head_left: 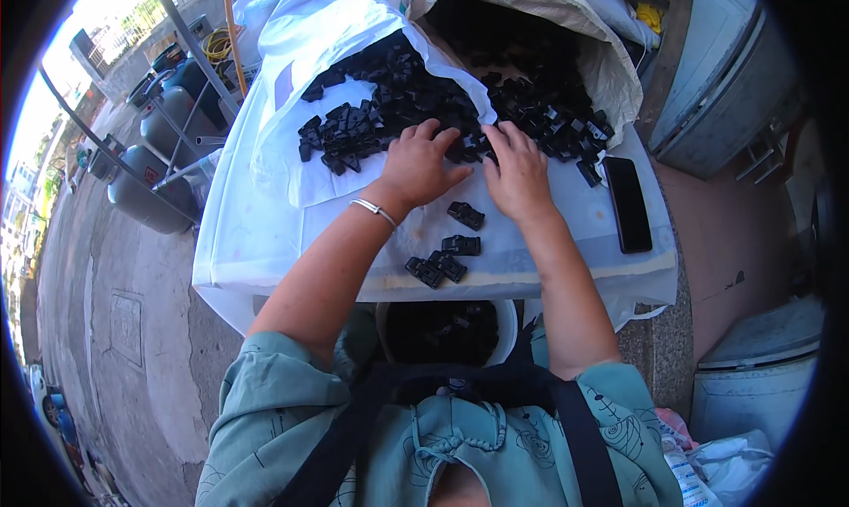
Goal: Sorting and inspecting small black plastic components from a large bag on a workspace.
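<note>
My left hand (419, 167) rests at the near edge of a pile of small black plastic parts (349, 128), fingers spread and thumb pointing right. Beside it my right hand (518, 178) reaches to another heap of black parts (553, 122), its fingers apart over the near pieces. A few black pieces lie between the two hands; neither hand visibly grips one. Nearer to me on the white-covered table lie several separate parts: one single black part (465, 214), another black part (461, 245), and a cluster of black parts (424, 272).
The left heap spills from a white sack (301, 20), the right from a beige sack (610, 60). A black phone (627, 204) lies at the table's right. Below the front edge stands a white bucket (508, 330) holding dark parts. Grey gas cylinders (146, 193) stand at left.
</note>
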The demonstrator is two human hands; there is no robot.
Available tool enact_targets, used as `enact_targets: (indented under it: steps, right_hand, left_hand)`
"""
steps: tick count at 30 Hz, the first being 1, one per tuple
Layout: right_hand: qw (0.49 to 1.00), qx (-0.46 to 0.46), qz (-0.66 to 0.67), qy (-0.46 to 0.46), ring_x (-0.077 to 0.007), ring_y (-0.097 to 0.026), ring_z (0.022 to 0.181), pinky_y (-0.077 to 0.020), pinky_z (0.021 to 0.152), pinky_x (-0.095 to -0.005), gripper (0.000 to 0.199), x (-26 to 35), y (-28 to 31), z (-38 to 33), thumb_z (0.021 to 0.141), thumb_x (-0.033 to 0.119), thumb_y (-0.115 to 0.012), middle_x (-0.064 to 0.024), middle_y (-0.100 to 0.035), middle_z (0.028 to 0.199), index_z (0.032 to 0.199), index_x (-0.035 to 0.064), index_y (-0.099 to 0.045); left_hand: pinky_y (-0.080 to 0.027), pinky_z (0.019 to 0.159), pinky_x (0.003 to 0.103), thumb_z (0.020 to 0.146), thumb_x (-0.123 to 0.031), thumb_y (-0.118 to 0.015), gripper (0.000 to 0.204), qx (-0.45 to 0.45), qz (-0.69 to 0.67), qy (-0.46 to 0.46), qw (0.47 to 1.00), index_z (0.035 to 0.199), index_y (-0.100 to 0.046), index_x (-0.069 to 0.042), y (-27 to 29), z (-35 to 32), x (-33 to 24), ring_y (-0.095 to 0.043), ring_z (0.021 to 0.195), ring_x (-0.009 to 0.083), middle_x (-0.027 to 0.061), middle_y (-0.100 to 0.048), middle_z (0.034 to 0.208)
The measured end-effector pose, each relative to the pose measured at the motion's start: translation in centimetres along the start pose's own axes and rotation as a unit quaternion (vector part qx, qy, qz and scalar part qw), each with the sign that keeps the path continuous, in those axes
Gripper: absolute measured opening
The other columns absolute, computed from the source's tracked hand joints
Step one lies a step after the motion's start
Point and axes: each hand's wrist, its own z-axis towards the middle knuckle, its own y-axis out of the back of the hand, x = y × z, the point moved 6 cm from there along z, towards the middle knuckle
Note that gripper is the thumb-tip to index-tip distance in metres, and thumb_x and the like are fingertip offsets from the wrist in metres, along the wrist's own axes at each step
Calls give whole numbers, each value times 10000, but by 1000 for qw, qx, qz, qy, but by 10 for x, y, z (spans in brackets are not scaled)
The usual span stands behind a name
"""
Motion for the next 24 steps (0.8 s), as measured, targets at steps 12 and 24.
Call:
enact_targets:
  steps: [12, 24]
  right_hand:
    - [997, -38, 62, 17, -313, -573, 1046, -453, 881, -435, 349, -1, 15, -40, 790, 111, -696, -111, -593, 1140, 1128, 86, -614]
    - [978, 100, 171, 59, -345, -629, 848, -519, 737, -409, 295, 25, 15, -64, 831, 149, -671, -145, -629, 960, 1096, 34, -613]
  left_hand:
    - [-389, 1045, 438, 768, -144, -698, 430, -45, -58, -130, 989, 1178, -587, -78, -5, -38, -11, -470, 1219, 375, 126, -560, 1252]
    - [-431, 864, 412, 770, -178, -684, 255, -57, 5, -18, 998, 1019, -660, -130, 14, -30, -26, -546, 997, 277, 52, -650, 978]
